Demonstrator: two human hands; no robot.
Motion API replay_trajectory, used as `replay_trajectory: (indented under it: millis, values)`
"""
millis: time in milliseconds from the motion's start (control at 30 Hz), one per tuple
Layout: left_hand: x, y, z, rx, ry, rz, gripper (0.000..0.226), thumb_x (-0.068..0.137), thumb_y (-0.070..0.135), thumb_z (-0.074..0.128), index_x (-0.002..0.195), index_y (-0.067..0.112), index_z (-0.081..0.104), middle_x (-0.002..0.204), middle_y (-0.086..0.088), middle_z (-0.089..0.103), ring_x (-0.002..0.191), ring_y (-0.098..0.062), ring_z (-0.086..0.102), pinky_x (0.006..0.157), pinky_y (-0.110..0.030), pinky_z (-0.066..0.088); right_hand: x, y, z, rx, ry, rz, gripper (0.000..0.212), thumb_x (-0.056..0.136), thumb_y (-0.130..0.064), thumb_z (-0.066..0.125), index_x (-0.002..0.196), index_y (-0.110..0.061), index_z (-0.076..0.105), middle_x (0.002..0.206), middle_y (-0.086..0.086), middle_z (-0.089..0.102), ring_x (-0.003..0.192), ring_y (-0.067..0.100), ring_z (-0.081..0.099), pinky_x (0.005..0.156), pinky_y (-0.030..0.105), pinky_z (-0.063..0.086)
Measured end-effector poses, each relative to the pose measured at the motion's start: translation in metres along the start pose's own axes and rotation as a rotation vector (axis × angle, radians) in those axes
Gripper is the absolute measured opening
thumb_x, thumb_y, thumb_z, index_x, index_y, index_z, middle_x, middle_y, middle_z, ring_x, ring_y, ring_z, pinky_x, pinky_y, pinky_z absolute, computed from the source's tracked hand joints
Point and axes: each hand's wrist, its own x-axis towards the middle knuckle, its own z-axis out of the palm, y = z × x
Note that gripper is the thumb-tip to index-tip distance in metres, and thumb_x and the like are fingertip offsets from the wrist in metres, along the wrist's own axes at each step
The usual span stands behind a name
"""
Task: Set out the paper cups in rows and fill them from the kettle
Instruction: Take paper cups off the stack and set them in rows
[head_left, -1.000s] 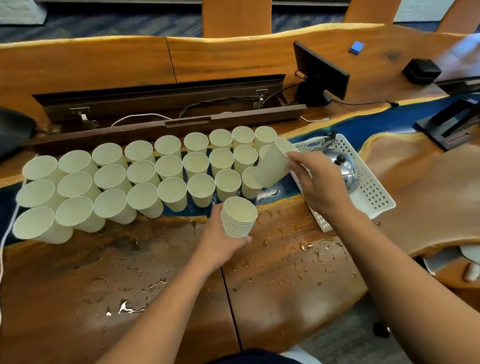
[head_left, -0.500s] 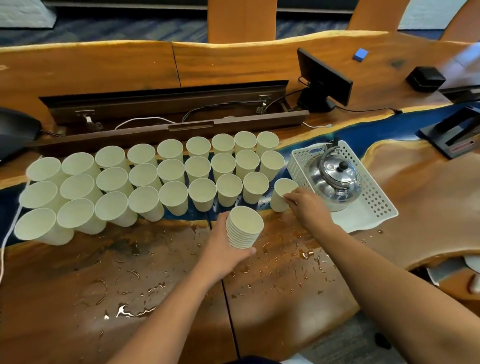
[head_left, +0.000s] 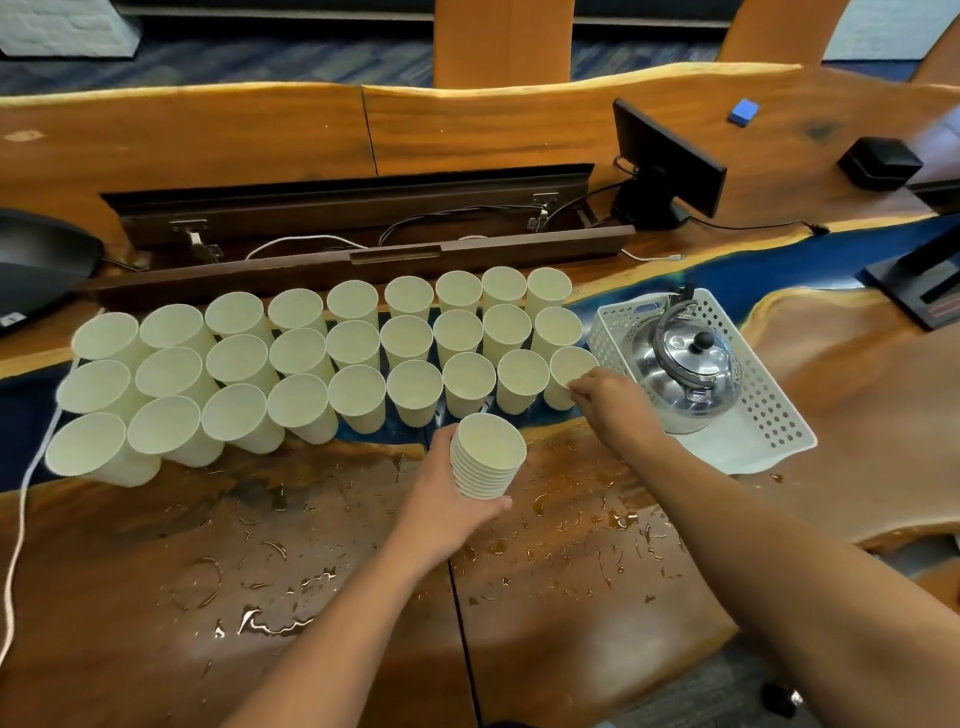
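Three rows of pale paper cups (head_left: 358, 358) stand upright across the wooden table. At the right end of the front row stands one cup (head_left: 569, 371), and my right hand (head_left: 610, 402) pinches its near rim. My left hand (head_left: 447, 512) grips a nested stack of cups (head_left: 485, 457) just in front of the rows, mouth up. A steel kettle (head_left: 685, 371) with a black knob sits in a white perforated basket (head_left: 769, 415) right of the cups.
Water drops and streaks (head_left: 270, 623) cover the near table. A dark cable tray (head_left: 358, 249) with wires runs behind the cups. A small black monitor (head_left: 665, 161) stands at the back right. A white cord (head_left: 21, 525) hangs at the left edge.
My right hand carried a single cup down from beside the basket and stood it at the right end of the front row. The left hand kept the stack almost still.
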Motion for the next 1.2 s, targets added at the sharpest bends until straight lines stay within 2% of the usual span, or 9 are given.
replay_trajectory:
  millis: [67, 200, 333, 500, 733, 833, 933, 1100, 1200]
  values:
    - [0.001, 0.001, 0.0, 0.005, -0.001, -0.003, 0.092, 0.064, 0.033, 0.092, 0.135, 0.039, 0.033, 0.121, 0.024, 0.046, 0.116, -0.002, 0.044, 0.093, -0.022, 0.037, -0.002, 0.0, -0.001, 0.01, 0.036, -0.011, 0.029, 0.093, -0.021, 0.066, 0.121, -0.013, 0.069, 0.116, 0.007, 0.067, 0.1, 0.026, 0.064, 0.087, 0.04, 0.053]
    - [0.003, 0.002, -0.002, 0.011, -0.001, -0.009, 0.092, 0.065, 0.034, 0.091, 0.134, 0.04, 0.032, 0.122, 0.023, 0.046, 0.116, -0.002, 0.044, 0.095, -0.023, 0.038, -0.004, -0.008, -0.003, 0.0, 0.209, -0.124, 0.048, 0.08, -0.026, 0.08, 0.125, -0.015, 0.066, 0.115, 0.006, 0.067, 0.108, 0.027, 0.058, 0.091, 0.043, 0.05]
    - [0.004, 0.002, -0.001, 0.014, 0.0, -0.013, 0.092, 0.064, 0.036, 0.091, 0.135, 0.039, 0.033, 0.126, 0.021, 0.048, 0.118, -0.004, 0.045, 0.095, -0.023, 0.038, 0.0, -0.026, -0.002, -0.103, 0.16, -0.188, 0.037, 0.083, -0.035, 0.076, 0.118, -0.025, 0.071, 0.104, 0.002, 0.068, 0.103, 0.026, 0.056, 0.087, 0.043, 0.042]
    - [0.002, 0.001, -0.001, 0.053, -0.001, -0.005, 0.092, 0.063, 0.038, 0.091, 0.134, 0.041, 0.032, 0.124, 0.022, 0.048, 0.119, -0.006, 0.047, 0.096, -0.026, 0.043, 0.008, -0.035, 0.001, -0.16, 0.116, -0.175, 0.019, 0.088, -0.032, 0.072, 0.106, -0.033, 0.077, 0.1, -0.003, 0.071, 0.101, 0.025, 0.054, 0.084, 0.043, 0.036]
    - [0.001, -0.003, -0.003, 0.056, 0.003, -0.029, 0.092, 0.063, 0.039, 0.091, 0.132, 0.043, 0.03, 0.125, 0.023, 0.047, 0.12, -0.007, 0.047, 0.098, -0.029, 0.043, 0.014, -0.038, -0.001, -0.162, 0.076, -0.156, 0.02, 0.092, -0.035, 0.067, 0.11, -0.035, 0.075, 0.107, -0.004, 0.071, 0.104, 0.024, 0.053, 0.087, 0.043, 0.034]
    - [0.001, -0.004, -0.004, 0.037, 0.004, -0.027, 0.091, 0.063, 0.038, 0.091, 0.13, 0.046, 0.03, 0.124, 0.023, 0.048, 0.119, -0.007, 0.047, 0.095, -0.027, 0.042, 0.011, -0.038, -0.003, -0.099, 0.11, -0.117, 0.033, 0.091, -0.043, 0.065, 0.121, -0.032, 0.069, 0.112, -0.003, 0.07, 0.109, 0.023, 0.053, 0.092, 0.042, 0.033]
    - [0.001, -0.002, -0.005, 0.032, 0.01, -0.022, 0.09, 0.063, 0.038, 0.091, 0.129, 0.046, 0.03, 0.124, 0.023, 0.048, 0.118, -0.006, 0.047, 0.094, -0.026, 0.043, 0.002, -0.031, -0.003, -0.029, 0.164, -0.055, 0.04, 0.091, -0.052, 0.06, 0.124, -0.031, 0.064, 0.105, -0.005, 0.068, 0.106, 0.022, 0.055, 0.093, 0.043, 0.035]
    - [0.0, -0.002, -0.005, 0.036, 0.01, -0.022, 0.091, 0.063, 0.039, 0.091, 0.132, 0.044, 0.03, 0.127, 0.021, 0.049, 0.12, -0.007, 0.047, 0.099, -0.03, 0.045, -0.01, -0.012, 0.003, -0.023, 0.155, -0.012, 0.03, 0.09, -0.039, 0.065, 0.116, -0.025, 0.064, 0.1, -0.005, 0.067, 0.103, 0.023, 0.056, 0.092, 0.042, 0.033]
    - [-0.001, -0.001, -0.004, 0.027, 0.009, -0.006, 0.09, 0.064, 0.037, 0.091, 0.131, 0.042, 0.032, 0.125, 0.021, 0.049, 0.12, -0.007, 0.047, 0.095, -0.026, 0.042, -0.007, -0.006, 0.007, -0.035, 0.166, 0.003, 0.018, 0.092, -0.029, 0.066, 0.108, -0.024, 0.07, 0.101, -0.002, 0.069, 0.102, 0.025, 0.057, 0.089, 0.043, 0.033]
